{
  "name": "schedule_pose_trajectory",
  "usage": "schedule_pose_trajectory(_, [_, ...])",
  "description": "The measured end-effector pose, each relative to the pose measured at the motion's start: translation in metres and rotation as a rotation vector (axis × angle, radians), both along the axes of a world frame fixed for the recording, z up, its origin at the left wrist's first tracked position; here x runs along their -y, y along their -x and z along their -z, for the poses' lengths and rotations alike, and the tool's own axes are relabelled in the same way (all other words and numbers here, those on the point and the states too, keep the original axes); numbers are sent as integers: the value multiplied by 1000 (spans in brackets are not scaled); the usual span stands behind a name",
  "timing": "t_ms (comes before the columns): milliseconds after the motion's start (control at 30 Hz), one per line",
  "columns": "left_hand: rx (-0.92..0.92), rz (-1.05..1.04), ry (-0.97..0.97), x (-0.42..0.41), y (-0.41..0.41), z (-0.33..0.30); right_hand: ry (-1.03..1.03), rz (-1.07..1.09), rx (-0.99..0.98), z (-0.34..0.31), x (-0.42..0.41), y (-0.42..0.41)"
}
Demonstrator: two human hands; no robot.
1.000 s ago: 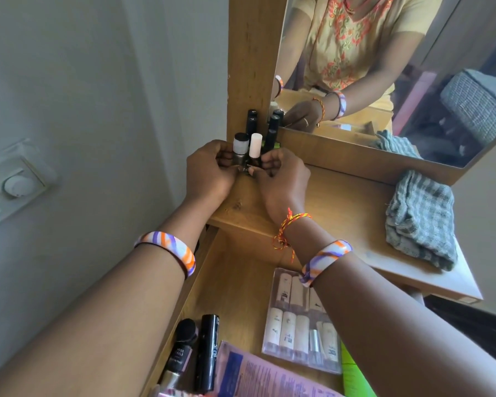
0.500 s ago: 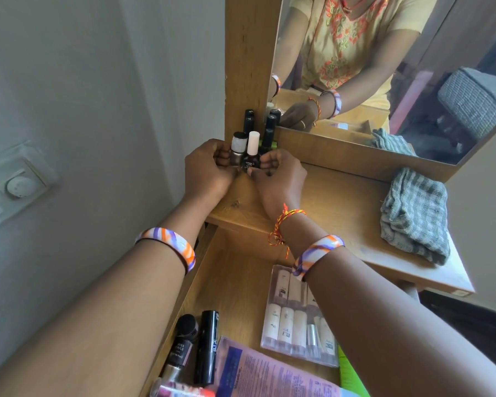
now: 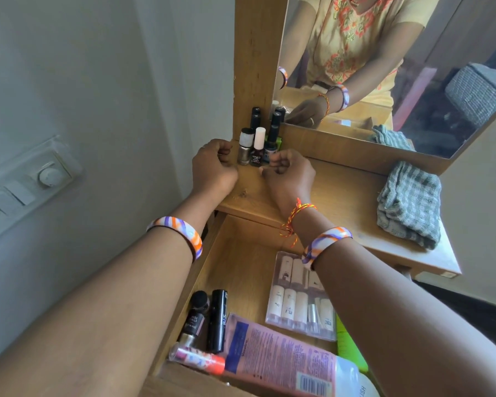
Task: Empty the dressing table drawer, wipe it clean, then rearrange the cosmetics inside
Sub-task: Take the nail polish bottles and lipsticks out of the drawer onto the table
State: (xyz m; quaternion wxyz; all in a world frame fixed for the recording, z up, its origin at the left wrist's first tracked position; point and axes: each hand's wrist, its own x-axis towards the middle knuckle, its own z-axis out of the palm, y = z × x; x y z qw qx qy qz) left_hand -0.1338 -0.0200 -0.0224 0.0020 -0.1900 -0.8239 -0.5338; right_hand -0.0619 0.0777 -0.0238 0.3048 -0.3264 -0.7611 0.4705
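- While the nail polish bottles (image 3: 255, 144) stand clustered in the upper centre of the frame, on the tabletop (image 3: 338, 193) against the mirror post (image 3: 255, 67), you appear to be at the emptying stage: items leave the drawer (image 3: 241, 262) and line up above.
- To do this step well, set each bottle upright and close to its neighbours, then draw your fingers away sideways, so that no tall cap is tipped.
- Your left hand (image 3: 212, 169) sits just left of the cluster, fingers curled loosely inward and holding nothing.
- Your right hand (image 3: 288, 174) sits just right of it, fingers likewise curled; whether a fingertip touches the nearest bottle cannot be told.
- Both forearms reach up from the lower frame, wrists straight, knuckles toward the camera.
- The drawer, lower centre, holds a clear pack of tubes (image 3: 299, 299), two dark bottles (image 3: 209, 319), a pink tube (image 3: 281, 356) and a small lip balm (image 3: 196, 359).
- A checked cloth (image 3: 410, 204) lies folded at centre right, ready for wiping.
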Motion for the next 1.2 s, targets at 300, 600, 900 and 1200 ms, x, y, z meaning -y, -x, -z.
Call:
schedule_pose_trajectory(300, [-133, 220, 128, 45, -53, -12, -165, -184, -104, 3, 36, -61])
schedule_pose_trajectory(600, [46, 763, 1404, 63, -88, -34, -429, -799, 531, 29, 74, -104])
schedule_pose_trajectory(900, [-264, 693, 1608, 71, -122, -15, -768, -1002, 883, 52, 95, -112])
schedule_pose_trajectory(1200, [-73, 681, 1119, 81, -80, -35, -1036, -987, 667, 50, 90, -116])
